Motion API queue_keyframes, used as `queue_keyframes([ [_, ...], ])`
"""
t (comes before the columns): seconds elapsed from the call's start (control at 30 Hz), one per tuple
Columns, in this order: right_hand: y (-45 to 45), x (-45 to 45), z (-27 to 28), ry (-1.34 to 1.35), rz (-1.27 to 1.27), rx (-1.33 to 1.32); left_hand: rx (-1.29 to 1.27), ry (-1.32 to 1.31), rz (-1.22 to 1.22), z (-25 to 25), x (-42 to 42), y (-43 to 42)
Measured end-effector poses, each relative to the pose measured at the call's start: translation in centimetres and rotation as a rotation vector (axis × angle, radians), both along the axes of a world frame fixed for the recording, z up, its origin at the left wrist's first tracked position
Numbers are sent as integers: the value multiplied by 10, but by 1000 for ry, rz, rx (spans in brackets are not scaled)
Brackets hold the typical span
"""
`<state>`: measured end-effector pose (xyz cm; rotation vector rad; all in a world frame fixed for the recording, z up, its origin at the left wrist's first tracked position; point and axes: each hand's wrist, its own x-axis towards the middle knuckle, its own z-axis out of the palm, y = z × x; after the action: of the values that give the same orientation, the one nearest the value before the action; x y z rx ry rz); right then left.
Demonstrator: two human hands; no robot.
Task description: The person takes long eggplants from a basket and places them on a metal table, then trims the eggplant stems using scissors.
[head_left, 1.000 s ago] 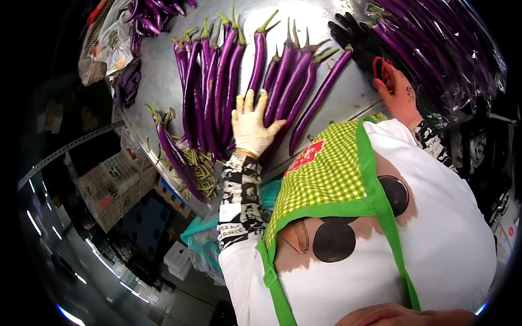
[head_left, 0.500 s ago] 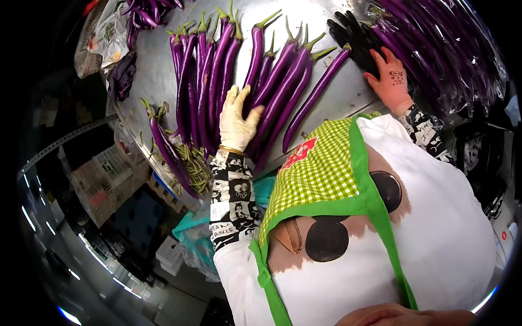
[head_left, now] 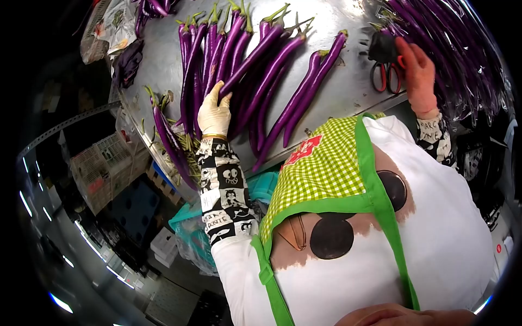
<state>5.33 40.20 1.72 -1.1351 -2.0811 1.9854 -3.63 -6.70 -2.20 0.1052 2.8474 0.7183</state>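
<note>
My left hand [head_left: 214, 113], in a cream glove, has its thumb and fingers closed on the lower end of a long purple eggplant [head_left: 253, 60]. That eggplant slants across other eggplants [head_left: 274, 76] lying side by side on the metal table. My right hand [head_left: 418, 73], in an orange-pink glove, pinches a bunched black glove [head_left: 383, 48]. Just below the black glove are scissors [head_left: 386, 77] with red and black handles. Two eggplants [head_left: 312, 87] lie together between my hands.
Bagged eggplants [head_left: 451, 49] in clear plastic fill the far right. A single eggplant [head_left: 168, 136] and cut green stems [head_left: 187, 149] are at the table's left edge [head_left: 133, 108]. A plastic crate [head_left: 111, 165] stands lower left, and a teal bag [head_left: 193, 228] hangs below the table.
My right hand has taken up the black glove, which lay spread on the table, uncovering the scissors. My left hand has moved left with an eggplant's end, and one eggplant now lies beside the separate one.
</note>
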Motion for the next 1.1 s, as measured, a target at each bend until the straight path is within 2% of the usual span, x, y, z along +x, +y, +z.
queue_keyframes([
  [0.07, -6, -6, 17, 203, -65, -9, -99, -20, -6, 7, -1, 3],
  [0.1, -1, -7, 15, 349, -11, 86, -190, -47, -26, 17, 0, 12],
  [0.17, 1, -9, 24, 325, 165, 109, -22, 12, -16, 2, 6, 2],
  [0.23, -9, -9, 18, 425, 144, -28, 222, 62, 71, -15, 12, -13],
  [0.27, -13, -9, 13, 460, 152, 11, 361, 76, 115, -17, 17, -17],
  [0.3, -17, -8, 9, 495, 159, 51, 331, 91, 146, 3, 23, -6],
  [0.37, -13, -11, -8, 558, 199, 337, 240, 289, 76, 18, 33, -23],
  [0.4, -15, -13, -18, 501, 205, 452, 191, 368, 30, 38, 40, -34],
  [0.43, -13, -14, -30, 374, 314, 653, 165, 405, 27, 60, 49, -46],
  [0.5, 5, -15, -54, 109, 535, 1096, 34, 490, 137, 81, 77, -60],
  [0.57, 15, -12, -75, -220, 761, 1198, 27, 573, 288, 88, 108, -93],
  [0.6, 23, -11, -92, -180, 789, 1404, -34, 633, 358, 78, 127, -109],
  [0.67, 2, -13, -87, -85, 813, 1292, -283, 730, 531, 95, 179, -142],
  [0.7, -3, -9, -100, 31, 794, 1223, -291, 677, 642, 101, 214, -166],
  [0.77, -50, -6, -87, 247, 751, 1086, -562, 673, 849, 126, 279, -204],
  [0.8, -73, -8, -78, 344, 744, 1004, -679, 586, 969, 124, 319, -230],
  [0.83, -84, -45, -91, 325, 754, 1049, -587, 459, 1014, -4, 278, -265],
  [0.9, -122, -68, -99, 354, 773, 488, -692, 201, 1145, -62, 309, -272],
  [0.97, -188, -86, -87, 364, 982, 567, -804, 27, 1222, -115, 360, -263],
  [1.03, -258, -93, -94, 440, 1192, 395, -505, -132, 1445, -179, 414, -255],
  [1.07, -261, -73, -40, 492, 1317, 323, -582, -184, 1363, -133, 439, -229],
  [1.1, -295, -69, -24, 574, 1446, 241, -540, -200, 1381, -122, 434, -209],
])
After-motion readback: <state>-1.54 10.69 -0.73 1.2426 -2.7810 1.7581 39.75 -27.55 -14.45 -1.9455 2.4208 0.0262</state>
